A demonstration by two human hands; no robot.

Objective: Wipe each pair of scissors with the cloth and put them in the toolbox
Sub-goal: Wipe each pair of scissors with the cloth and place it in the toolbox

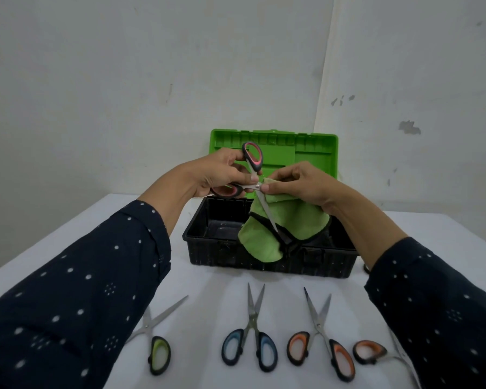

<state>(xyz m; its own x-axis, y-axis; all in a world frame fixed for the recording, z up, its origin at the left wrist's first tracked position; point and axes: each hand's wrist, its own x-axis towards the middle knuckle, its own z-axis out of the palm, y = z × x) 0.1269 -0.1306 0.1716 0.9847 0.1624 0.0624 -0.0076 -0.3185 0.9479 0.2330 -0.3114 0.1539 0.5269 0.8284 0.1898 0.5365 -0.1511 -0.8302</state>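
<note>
Left hand (208, 175) grips the pink-handled scissors (251, 175) by the handles, blades spread open; right hand (298, 183) pinches the green cloth (278, 228) at the pivot — above the open toolbox (264, 262). Four pairs wait on the table (208, 290). Risk — fingers slipping onto an exposed edge.

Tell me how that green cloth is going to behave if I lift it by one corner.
Probably floppy: the green microfibre cloth already droops in folds below the right hand over the black toolbox. Likely light, since a fingertip pinch holds it. It could snag on the open pink-handled scissors blade lying across it.
</note>
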